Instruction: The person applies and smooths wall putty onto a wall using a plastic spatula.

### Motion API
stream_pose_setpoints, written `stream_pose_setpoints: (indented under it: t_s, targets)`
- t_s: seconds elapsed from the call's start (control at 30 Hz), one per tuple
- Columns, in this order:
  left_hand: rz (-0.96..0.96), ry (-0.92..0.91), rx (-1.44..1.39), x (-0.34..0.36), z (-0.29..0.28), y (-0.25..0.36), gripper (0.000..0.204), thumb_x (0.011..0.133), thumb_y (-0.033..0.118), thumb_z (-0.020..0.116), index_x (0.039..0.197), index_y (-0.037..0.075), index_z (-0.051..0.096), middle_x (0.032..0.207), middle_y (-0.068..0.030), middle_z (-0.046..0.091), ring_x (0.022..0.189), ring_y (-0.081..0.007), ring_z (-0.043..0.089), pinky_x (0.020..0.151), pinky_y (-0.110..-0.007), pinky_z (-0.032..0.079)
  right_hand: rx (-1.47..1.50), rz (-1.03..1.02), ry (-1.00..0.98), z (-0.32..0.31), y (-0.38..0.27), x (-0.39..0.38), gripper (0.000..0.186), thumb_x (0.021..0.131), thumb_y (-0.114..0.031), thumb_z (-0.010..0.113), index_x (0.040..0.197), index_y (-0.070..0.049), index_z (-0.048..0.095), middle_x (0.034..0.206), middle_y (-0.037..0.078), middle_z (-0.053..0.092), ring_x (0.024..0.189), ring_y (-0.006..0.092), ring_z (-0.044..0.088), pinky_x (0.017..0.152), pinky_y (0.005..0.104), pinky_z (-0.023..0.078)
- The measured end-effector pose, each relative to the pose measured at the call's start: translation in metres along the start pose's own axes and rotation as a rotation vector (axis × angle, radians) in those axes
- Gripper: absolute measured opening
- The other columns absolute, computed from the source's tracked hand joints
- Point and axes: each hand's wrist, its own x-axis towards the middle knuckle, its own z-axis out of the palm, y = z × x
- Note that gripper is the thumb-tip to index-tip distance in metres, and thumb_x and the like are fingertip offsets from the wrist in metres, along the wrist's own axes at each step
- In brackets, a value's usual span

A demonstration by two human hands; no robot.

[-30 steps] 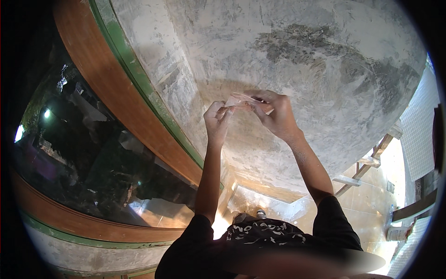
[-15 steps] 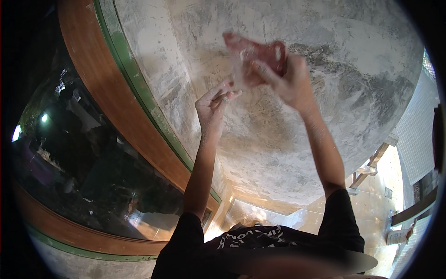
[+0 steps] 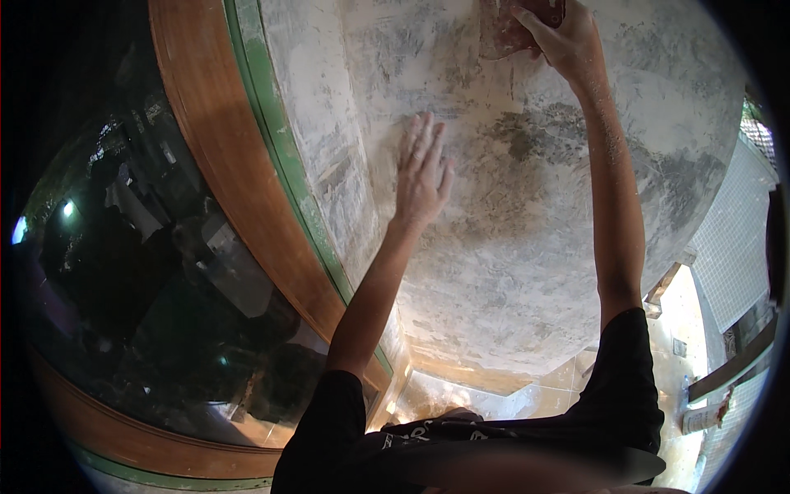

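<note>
A reddish-brown sheet (image 3: 502, 33), which looks like abrasive paper, is held against the mottled grey plaster wall (image 3: 485, 272) near the top of the view by my right hand (image 3: 568, 45), thumb over it and fingers partly hidden. Lower and to the left, my left hand (image 3: 421, 177) is open with nothing in it, fingers stretched toward the wall, apparently resting on its surface. Pale dust coats both hands and speckles my right forearm.
A curved-looking wooden frame (image 3: 206, 123) with a green border (image 3: 267, 107) surrounds dark glass (image 3: 140, 272) on the left. At lower right are a wooden structure (image 3: 662, 288), grey mesh-like sheeting (image 3: 720, 247), a bucket (image 3: 699, 418) and a tiled floor (image 3: 559, 383).
Both hands were together on the folded sheet a second ago. My left hand has let go and spread open on the wall; my right hand has carried the sheet up to the top.
</note>
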Motion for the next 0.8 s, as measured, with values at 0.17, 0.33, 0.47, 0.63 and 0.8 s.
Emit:
stream_pose_setpoints:
  t_s: [0.17,0.33,0.47,0.63,0.8]
  targets:
    - [0.022,-0.038,0.074,-0.008,0.020,0.007,0.070,0.095,0.029,0.052,0.152,0.001,0.022,0.160,-0.0184,0.014,0.147,-0.0381,0.012,0.118,-0.054,0.007,0.010,-0.257,0.123,-0.001,-0.024,0.015,0.041,0.081,-0.011,0.069,0.117,-0.002,0.052,0.070,0.014,0.063,0.066,0.0313,0.063,0.059,0.0424,0.048]
    - [0.037,0.020,0.088,-0.009,0.029,0.002,0.071,0.093,0.034,0.052,0.150,0.000,0.026,0.159,-0.0208,0.016,0.147,-0.0400,0.013,0.117,-0.057,0.006,-0.171,-0.123,-0.024,0.000,-0.033,0.017,0.029,0.079,-0.007,0.066,0.104,-0.002,0.050,0.074,0.021,0.063,0.069,0.0412,0.062,0.058,0.0461,0.048]
    - [0.012,0.049,0.143,-0.005,0.032,0.001,0.067,0.096,0.042,0.044,0.149,0.003,0.033,0.157,-0.0221,0.022,0.146,-0.0403,0.016,0.116,-0.058,0.006,-0.242,-0.229,0.045,0.004,-0.028,0.022,0.027,0.079,-0.006,0.066,0.100,-0.002,0.050,0.072,0.020,0.063,0.068,0.0386,0.064,0.056,0.0454,0.048]
    - [0.014,0.079,0.146,-0.007,0.038,-0.002,0.067,0.097,0.048,0.038,0.147,0.004,0.038,0.155,-0.0230,0.026,0.145,-0.0408,0.020,0.116,-0.058,0.008,-0.105,-0.194,0.030,0.005,-0.026,0.025,0.019,0.078,-0.003,0.064,0.093,-0.001,0.053,0.069,0.019,0.062,0.065,0.0338,0.064,0.055,0.0426,0.048]
    - [0.010,0.147,0.100,-0.007,0.041,-0.002,0.066,0.093,0.045,0.046,0.149,0.010,0.036,0.157,-0.0187,0.025,0.145,-0.0376,0.021,0.116,-0.060,0.010,-0.214,-0.095,-0.059,0.008,-0.045,0.025,0.019,0.077,-0.002,0.066,0.092,0.002,0.054,0.069,0.018,0.062,0.067,0.0331,0.065,0.057,0.0405,0.049]
